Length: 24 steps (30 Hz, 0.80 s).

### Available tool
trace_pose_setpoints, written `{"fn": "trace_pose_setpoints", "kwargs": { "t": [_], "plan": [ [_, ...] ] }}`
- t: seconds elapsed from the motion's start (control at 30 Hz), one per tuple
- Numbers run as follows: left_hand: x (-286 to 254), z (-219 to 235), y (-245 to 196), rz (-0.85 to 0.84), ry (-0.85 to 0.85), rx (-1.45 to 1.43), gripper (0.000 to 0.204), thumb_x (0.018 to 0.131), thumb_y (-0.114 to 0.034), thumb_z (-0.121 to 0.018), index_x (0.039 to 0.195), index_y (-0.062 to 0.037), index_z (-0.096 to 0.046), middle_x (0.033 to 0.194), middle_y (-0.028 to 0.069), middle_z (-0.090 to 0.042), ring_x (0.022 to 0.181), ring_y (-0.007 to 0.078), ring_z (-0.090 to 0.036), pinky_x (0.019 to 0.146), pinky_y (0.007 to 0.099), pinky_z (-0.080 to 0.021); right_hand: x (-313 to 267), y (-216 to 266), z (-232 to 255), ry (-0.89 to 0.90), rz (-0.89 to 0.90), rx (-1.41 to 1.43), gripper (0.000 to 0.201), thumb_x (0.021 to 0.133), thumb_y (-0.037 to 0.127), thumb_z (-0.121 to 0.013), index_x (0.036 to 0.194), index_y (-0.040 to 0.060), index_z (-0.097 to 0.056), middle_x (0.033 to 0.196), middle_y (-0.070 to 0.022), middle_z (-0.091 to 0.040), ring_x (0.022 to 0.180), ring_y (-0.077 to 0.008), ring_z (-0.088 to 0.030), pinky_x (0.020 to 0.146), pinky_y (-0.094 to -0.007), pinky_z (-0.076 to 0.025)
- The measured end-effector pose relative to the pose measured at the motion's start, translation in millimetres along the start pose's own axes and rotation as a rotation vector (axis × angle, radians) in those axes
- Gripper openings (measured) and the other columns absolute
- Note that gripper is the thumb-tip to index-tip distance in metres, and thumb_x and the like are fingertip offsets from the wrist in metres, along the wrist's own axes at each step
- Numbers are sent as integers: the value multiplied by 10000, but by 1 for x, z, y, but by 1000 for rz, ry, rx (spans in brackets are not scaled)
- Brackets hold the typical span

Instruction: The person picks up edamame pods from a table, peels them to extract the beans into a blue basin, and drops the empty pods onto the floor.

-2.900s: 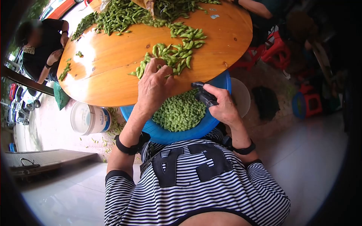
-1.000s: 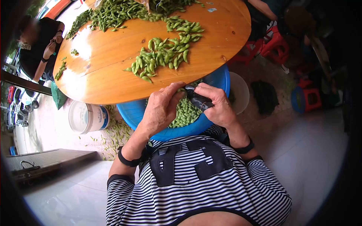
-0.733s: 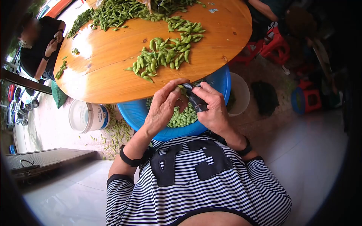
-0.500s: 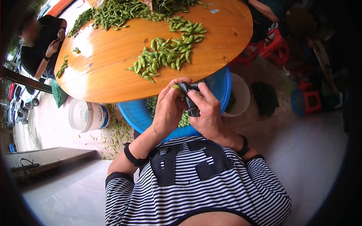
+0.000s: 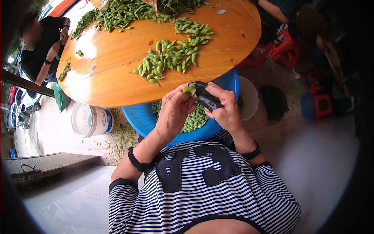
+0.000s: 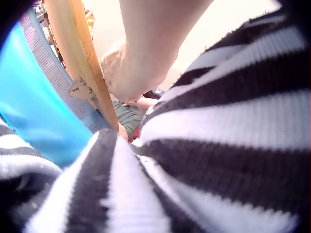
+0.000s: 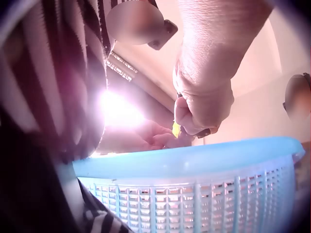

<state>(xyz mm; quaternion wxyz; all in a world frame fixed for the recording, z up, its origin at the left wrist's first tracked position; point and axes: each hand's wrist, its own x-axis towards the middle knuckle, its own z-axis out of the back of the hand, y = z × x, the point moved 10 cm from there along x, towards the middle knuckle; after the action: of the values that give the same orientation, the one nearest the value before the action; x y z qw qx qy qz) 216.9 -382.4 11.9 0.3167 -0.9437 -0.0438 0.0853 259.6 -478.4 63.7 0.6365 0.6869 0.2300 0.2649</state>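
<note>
Over a blue basket [image 5: 136, 124] of shelled green soybeans [image 5: 196, 121], both hands meet close to the table's near edge. My left hand [image 5: 171, 111] pinches a green soybean pod [image 5: 189, 90], which looks split apart. In my right hand [image 5: 230, 111] is a shiny black tool [image 5: 204, 97], its narrow end right at the pod; its exact kind is unclear. From below, the right wrist view shows the right hand [image 7: 206, 109] above the basket's rim, with a yellow-green bit of pod [image 7: 176, 129] by its fingers. Striped cloth [image 6: 233, 121] fills much of the left wrist view.
A small pile of pods [image 5: 171, 56] lies on the oval wooden table [image 5: 117, 78], with a larger heap [image 5: 128, 13] behind. White buckets [image 5: 83, 121] stand on either side of the basket. Pods litter the floor [image 5: 120, 140]. A person [image 5: 43, 46] sits at left, another [image 5: 274, 9] at far right.
The left hand has come from the pod pile back over the basket with a pod. The right hand's tool has swung outward from the pod, which now looks split.
</note>
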Motion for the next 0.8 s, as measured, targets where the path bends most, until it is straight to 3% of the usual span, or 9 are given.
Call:
{"fn": "trace_pose_setpoints", "kwargs": {
  "t": [0.17, 0.2, 0.23, 0.27, 0.3, 0.37, 0.5, 0.77, 0.8],
  "plan": [
    [-5, -3, 2, 138, 87, 226, 249, 902, -69, -496, 1123, 6, -584, 906, 34, -596, 768, 123, -543, 668, 258, -449, -9, -1, 34, -90, -37, 271, 301, 744, 37, -481, 995, -57, -616, 709, 17, -488, 542, -18, -411, 442, -174, -331],
    [-7, -9, -3, 96, 190, 562, 271, 897, -59, -515, 1148, 11, -588, 962, 47, -619, 842, 129, -572, 732, 268, -472, -15, -1, 55, -93, -19, 225, 322, 737, 23, -476, 1013, -73, -610, 720, 13, -501, 535, -15, -405, 432, -168, -325],
    [-10, -14, -5, 52, 295, 898, 296, 891, -50, -535, 1174, 15, -591, 1018, 60, -643, 915, 136, -602, 796, 279, -495, -22, 5, 78, -124, -38, 82, 318, 730, -8, -489, 1019, -61, -608, 760, 0, -525, 571, -35, -435, 478, -190, -367],
    [-10, -21, -12, 38, 346, 1160, 238, 874, -49, -592, 1098, 15, -638, 1035, 72, -672, 946, 134, -625, 850, 272, -496, -25, 30, 97, -214, 51, -483, 322, 720, -41, -517, 1033, -57, -591, 772, -37, -529, 645, -71, -488, 563, -242, -421],
    [-8, -25, -20, 38, 347, 1159, 238, 874, -49, -592, 1098, 15, -638, 1035, 72, -672, 946, 134, -625, 850, 272, -496, -31, 42, 111, -294, 98, -724, 346, 701, -68, -531, 1044, -56, -568, 818, -129, -563, 739, -200, -585, 668, -306, -454],
    [-1, -32, -48, -138, 259, 1356, 195, 847, -36, -615, 1030, 4, -672, 1018, 82, -689, 849, 136, -645, 782, 268, -513, -45, 41, 141, -383, 18, -1136, 374, 693, -86, -512, 1063, -56, -561, 863, -219, -584, 797, -359, -604, 696, -355, -461],
    [27, -41, -93, -660, 7, 1777, 152, 791, 2, -606, 916, -23, -689, 836, 97, -621, 719, 253, -621, 673, 335, -517, -60, 39, 160, -475, -64, -1144, 363, 685, -96, -494, 1040, -49, -553, 880, -262, -583, 843, -450, -555, 714, -382, -461],
    [33, -21, -76, -623, -16, 2101, 142, 795, -58, -591, 933, -53, -624, 888, 125, -565, 810, 311, -609, 684, 415, -511, -44, 32, 133, -376, -48, -958, 364, 689, -96, -514, 1047, -43, -559, 889, -250, -596, 825, -419, -585, 713, -367, -469],
    [27, -21, -77, -634, -56, 2111, 163, 803, -39, -573, 966, -44, -573, 880, 136, -527, 810, 324, -605, 659, 420, -511, -40, 39, 119, -356, 83, -937, 349, 692, -98, -510, 1033, -44, -561, 869, -240, -592, 789, -408, -573, 703, -343, -465]
  ]
}}
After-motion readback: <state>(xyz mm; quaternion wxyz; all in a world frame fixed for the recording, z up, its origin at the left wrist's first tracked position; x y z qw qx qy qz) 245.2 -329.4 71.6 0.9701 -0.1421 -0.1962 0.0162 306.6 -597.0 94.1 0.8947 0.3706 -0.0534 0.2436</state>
